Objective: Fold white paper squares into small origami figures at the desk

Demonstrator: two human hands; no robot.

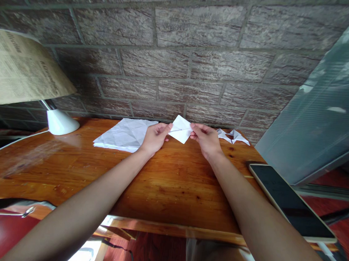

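A small square of folded white paper (181, 135) is held up above the wooden table, turned so one corner points up, with a crease line across its middle. My left hand (156, 137) pinches its left corner between thumb and fingers. On the opposite corner, my right hand (206, 139) grips the paper the same way. Behind my left hand lies a stack of creased white paper sheets (123, 134). Just right of my right hand sits a folded white paper piece (234, 137) with pointed ends, partly hidden by the hand.
A lamp with a white base (61, 122) and a newsprint shade (27, 70) stands at the left. A large phone (290, 200) with a cable lies at the right edge of the wooden table (176, 193). A brick wall (172, 63) rises behind; a translucent panel (318, 104) borders the right.
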